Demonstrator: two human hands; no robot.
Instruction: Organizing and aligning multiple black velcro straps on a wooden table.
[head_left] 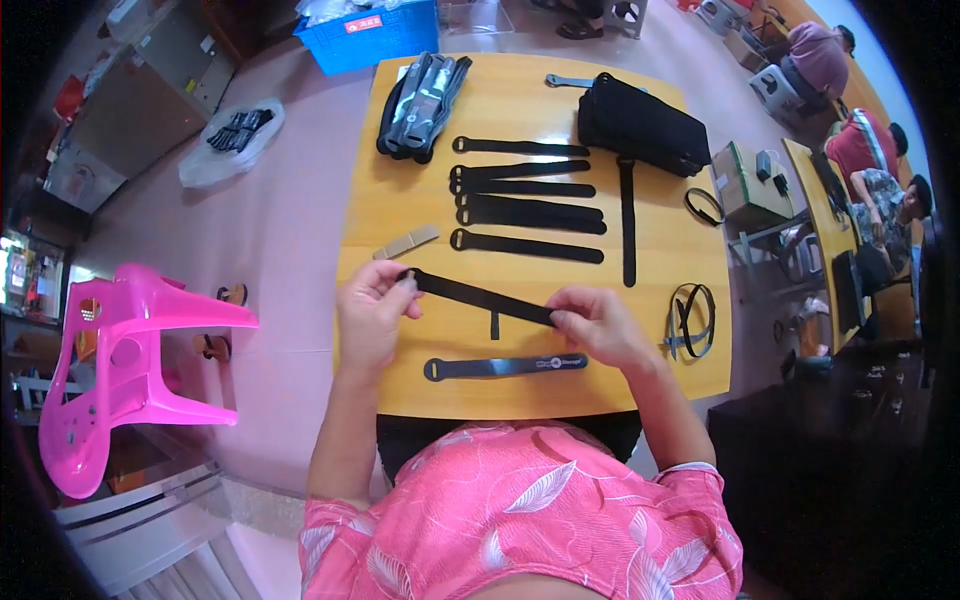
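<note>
A black strap [482,298] is stretched above the near half of the wooden table, slanting down to the right. My left hand [372,308] pinches its left end, and my right hand [602,326] pinches the other end between thumb and fingers. Below it lies a dark grey strap [505,367] with a slotted left end and pale print. A short black strip [495,326] sits between the two. Beyond my hands, several black straps with slotted ends [530,242] lie in a row. A beige strip [408,242] rests just past my left hand.
At the table's far side are a bundle of camouflage straps [422,105] and a black stack [640,122]. One long strap [628,225] runs toward me; coiled straps [692,320] lie right. A pink stool [140,350] stands left, a blue crate [368,38] beyond. People sit far right.
</note>
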